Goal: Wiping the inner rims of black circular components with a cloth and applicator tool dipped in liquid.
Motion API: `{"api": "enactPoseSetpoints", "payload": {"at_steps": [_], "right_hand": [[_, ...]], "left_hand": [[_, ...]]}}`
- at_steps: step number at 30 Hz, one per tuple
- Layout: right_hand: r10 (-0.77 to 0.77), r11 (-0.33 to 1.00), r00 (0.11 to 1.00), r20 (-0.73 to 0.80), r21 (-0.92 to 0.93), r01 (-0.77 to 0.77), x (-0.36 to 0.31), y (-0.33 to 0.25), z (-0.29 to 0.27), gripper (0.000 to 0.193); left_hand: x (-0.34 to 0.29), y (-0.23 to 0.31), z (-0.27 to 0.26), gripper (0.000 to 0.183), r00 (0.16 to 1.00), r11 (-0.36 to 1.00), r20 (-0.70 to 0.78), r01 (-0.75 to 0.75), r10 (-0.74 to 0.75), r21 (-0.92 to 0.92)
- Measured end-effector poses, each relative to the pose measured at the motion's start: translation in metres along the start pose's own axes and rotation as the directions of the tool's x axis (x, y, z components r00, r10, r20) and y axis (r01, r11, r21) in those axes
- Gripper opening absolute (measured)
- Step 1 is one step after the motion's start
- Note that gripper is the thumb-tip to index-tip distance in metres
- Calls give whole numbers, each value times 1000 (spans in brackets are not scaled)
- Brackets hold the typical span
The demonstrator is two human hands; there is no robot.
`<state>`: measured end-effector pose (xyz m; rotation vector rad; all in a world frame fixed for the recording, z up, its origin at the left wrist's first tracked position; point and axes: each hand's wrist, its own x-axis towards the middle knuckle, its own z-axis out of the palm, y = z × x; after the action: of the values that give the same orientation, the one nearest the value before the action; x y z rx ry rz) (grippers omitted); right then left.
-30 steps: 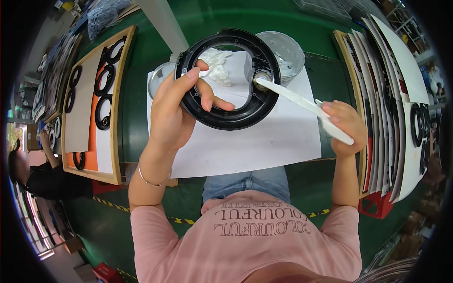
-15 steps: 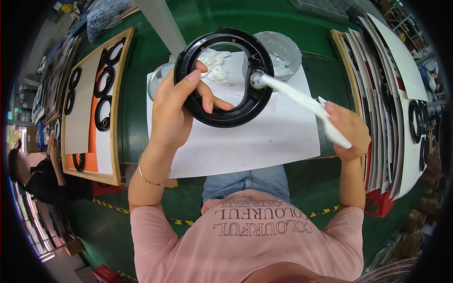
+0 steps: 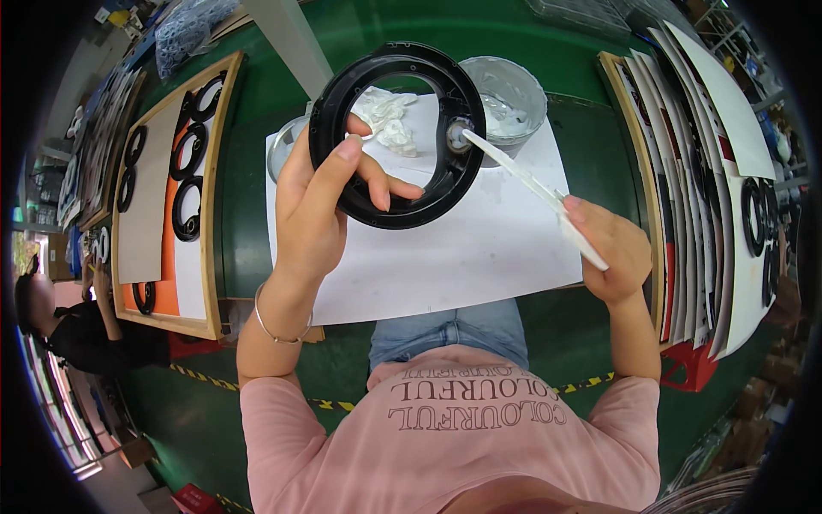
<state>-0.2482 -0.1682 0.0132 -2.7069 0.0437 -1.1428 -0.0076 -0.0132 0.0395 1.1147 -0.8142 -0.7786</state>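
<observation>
My left hand (image 3: 330, 184) grips a glossy black plastic ring (image 3: 411, 218) by its left side, thumb in front and fingers through the opening. The ring is held tilted above a white sheet (image 3: 445, 274). In my right hand (image 3: 612, 244) is a white plastic spatula (image 3: 535, 188), closed between thumb and fingers. Its tip touches or nearly touches a small round recess (image 3: 461, 134) on the ring's right side, where whitish paste shows. Behind the ring stands a clear tub (image 3: 535, 98) smeared with pale paste. Crumpled white tissue (image 3: 392, 128) shows through the opening.
At the left, a wooden-framed tray (image 3: 210, 283) holds several black rings on orange and white sheets. A wooden frame with stacked boards (image 3: 685, 214) stands at the right. A pale post (image 3: 291, 43) rises behind the table. Another person (image 3: 94, 330) sits at far left.
The ring has shifted slightly left and turned a little. My right hand has moved left, and the spatula now shows its narrow edge, its tip still at the recess.
</observation>
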Motion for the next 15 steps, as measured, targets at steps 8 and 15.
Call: {"api": "enactPoseSetpoints", "payload": {"at_steps": [8, 15], "right_hand": [[-142, 984, 984, -112, -123, 128, -3, 1, 8, 22], [-230, 943, 969, 91, -227, 245, -1, 7, -3, 20]], "left_hand": [[1, 2, -2, 22, 999, 998, 4, 38, -38, -58], [1, 7, -6, 24, 998, 998, 46, 46, -44, -43]]}}
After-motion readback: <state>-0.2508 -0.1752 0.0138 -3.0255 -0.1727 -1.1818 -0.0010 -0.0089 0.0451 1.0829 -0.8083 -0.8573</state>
